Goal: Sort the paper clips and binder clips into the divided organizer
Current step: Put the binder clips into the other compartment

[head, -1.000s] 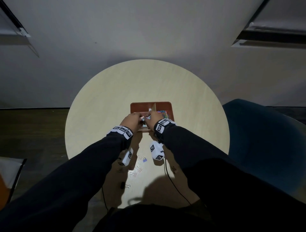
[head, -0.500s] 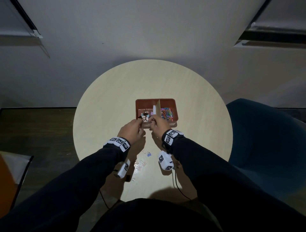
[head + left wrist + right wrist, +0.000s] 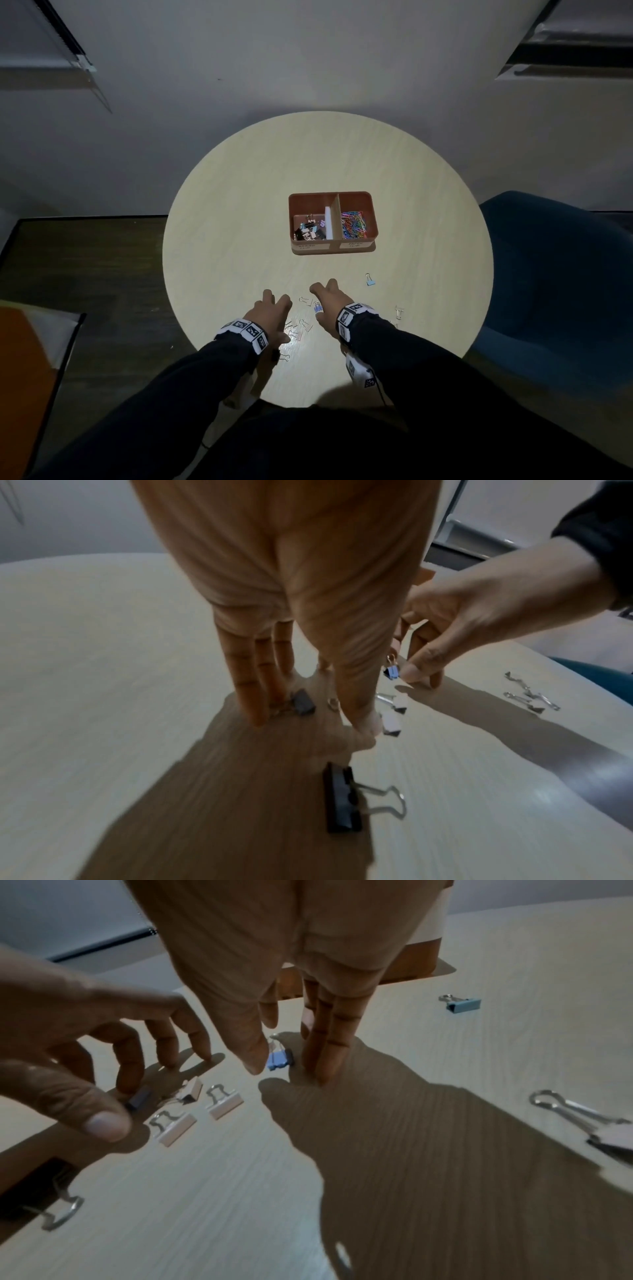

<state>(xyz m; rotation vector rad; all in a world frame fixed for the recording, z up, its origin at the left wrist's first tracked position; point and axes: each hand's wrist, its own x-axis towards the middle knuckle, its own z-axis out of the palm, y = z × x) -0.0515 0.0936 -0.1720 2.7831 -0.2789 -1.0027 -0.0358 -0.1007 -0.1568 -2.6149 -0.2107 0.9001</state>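
Note:
The brown divided organizer [image 3: 297, 205] sits mid-table, with binder clips [image 3: 310, 230] in its left half and coloured paper clips [image 3: 354, 224] in its right. Both hands reach down to loose binder clips near the front edge. My left hand [image 3: 274, 308] has straight fingers on the table, the index tip touching a dark grey clip [image 3: 139, 1100], thumb beside it. My right hand [image 3: 323, 298] straddles a small blue clip [image 3: 279, 1058], thumb tip against it and the other fingers a little apart. Neither clip is lifted.
Three white clips [image 3: 224, 1103] lie between the hands. A black clip [image 3: 342, 798] lies behind my left hand. A light blue clip [image 3: 369, 280] and a silver-handled one [image 3: 398, 311] lie to the right. A blue chair [image 3: 555, 274] stands beside the table.
Both hands have drawn back from the organizer's left compartment to the loose clips near the table's front edge, and now reach down onto them.

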